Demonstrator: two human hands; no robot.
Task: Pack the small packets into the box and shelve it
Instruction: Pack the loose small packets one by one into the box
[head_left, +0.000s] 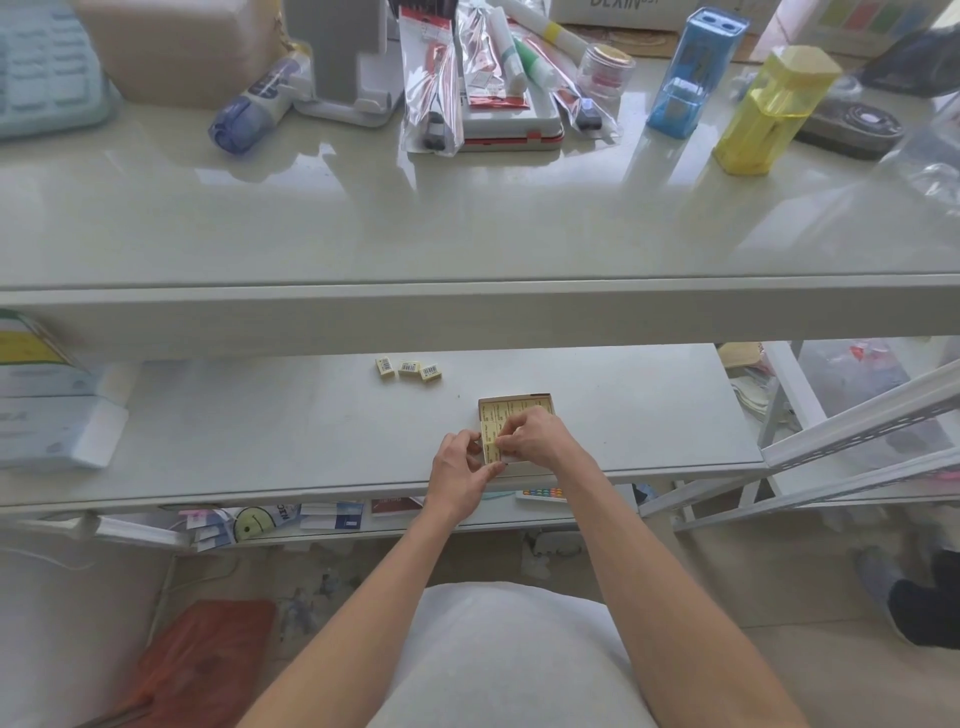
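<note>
The white lower shelf (260, 431) serves as the work surface, set beneath a glossy upper shelf (363, 218) crowded with stationery, among it a yellow plastic case (769, 109) and a blue plastic case (685, 73). Near the lower shelf's front edge lies the small open box (514, 402), flat and face up so that packets can be laid in rows; several cream ones already fill it. The left hand (460, 478) curls thumb and fingers round the box's left wall, apparently to keep it from sliding. The right hand (540, 439) reaches over from the other side, its fingertips pinching a packet (492, 441) at the near-left corner, seemingly working it into a tight gap. Three loose packets (409, 368) wait in a short row further back on the same shelf, well apart from the box, so packing is not yet finished.
</note>
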